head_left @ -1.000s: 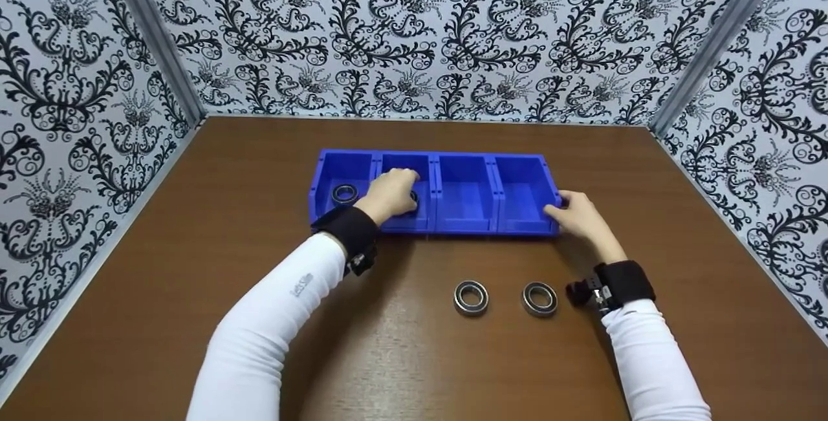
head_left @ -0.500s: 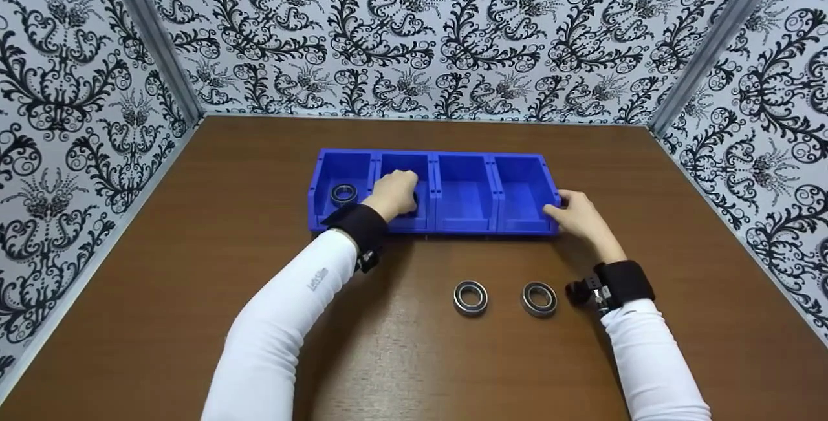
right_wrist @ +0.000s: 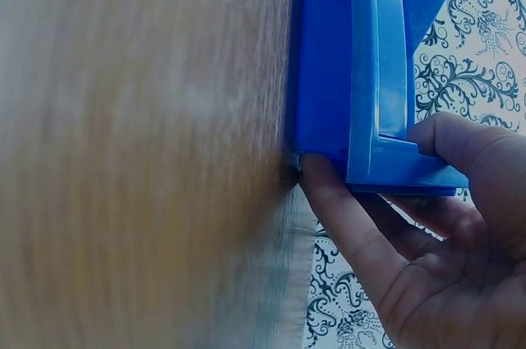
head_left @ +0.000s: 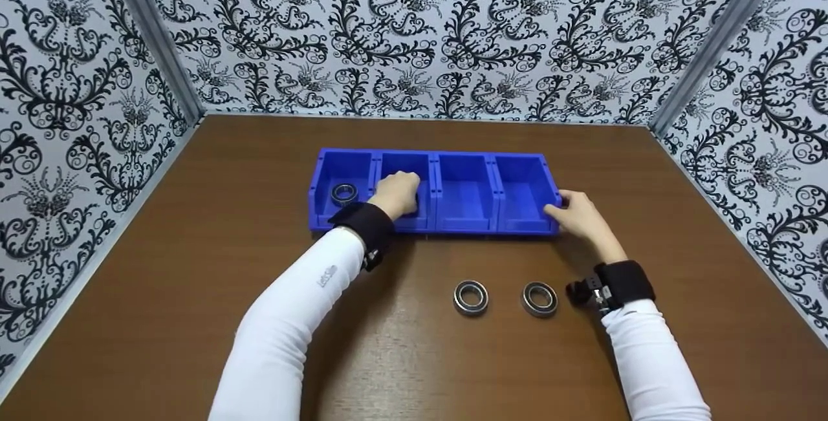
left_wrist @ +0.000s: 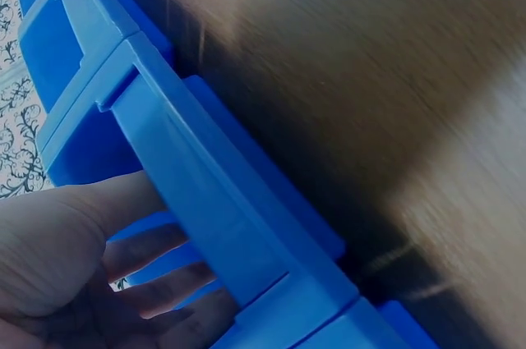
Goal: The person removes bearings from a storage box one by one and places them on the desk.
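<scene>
our right hand (head_left: 577, 215) clamps the blue tray (head_left: 464, 224) at right, best held steady; left hand (head_left: 396, 193) inside, grip we cannot tell.

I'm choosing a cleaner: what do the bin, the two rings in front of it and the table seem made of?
Bin: probably moulded plastic, slightly glossy, by its even blue and soft highlights.
Rings: likely polished steel, by their shiny grey edges; the darker part between is unclear.
Table: wood or laminate, satin, given its brown grain and blurred reflection.
</scene>
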Motion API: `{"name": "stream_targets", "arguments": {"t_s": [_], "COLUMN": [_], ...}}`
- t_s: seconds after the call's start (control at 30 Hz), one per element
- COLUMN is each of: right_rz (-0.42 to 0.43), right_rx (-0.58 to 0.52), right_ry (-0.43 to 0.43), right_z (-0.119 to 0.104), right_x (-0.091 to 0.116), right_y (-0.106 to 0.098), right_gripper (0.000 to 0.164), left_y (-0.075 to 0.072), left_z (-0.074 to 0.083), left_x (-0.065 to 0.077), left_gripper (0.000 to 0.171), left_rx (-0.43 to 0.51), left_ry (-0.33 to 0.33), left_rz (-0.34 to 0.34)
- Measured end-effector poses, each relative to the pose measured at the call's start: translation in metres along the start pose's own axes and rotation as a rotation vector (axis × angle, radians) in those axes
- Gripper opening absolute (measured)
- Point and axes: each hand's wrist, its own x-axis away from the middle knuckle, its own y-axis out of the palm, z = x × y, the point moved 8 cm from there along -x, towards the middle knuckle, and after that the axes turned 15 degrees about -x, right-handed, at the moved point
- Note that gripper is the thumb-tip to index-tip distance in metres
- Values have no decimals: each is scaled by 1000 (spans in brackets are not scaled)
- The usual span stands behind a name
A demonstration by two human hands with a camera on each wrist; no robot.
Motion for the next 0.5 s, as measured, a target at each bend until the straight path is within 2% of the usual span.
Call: {"name": "stream_targets", "arguments": {"t_s": [0.5], "right_rz": [-9], "right_rx": [-6], "right_ry": [22], "right_z": [1], "right_x": [0], "right_y": [0], "right_gripper": [53], "left_y": [7], "left_z": [1], "left_x": [-7], "left_gripper": [24], "left_rx": [-24], "left_ry": [-9], "left_rz": [-43]}}
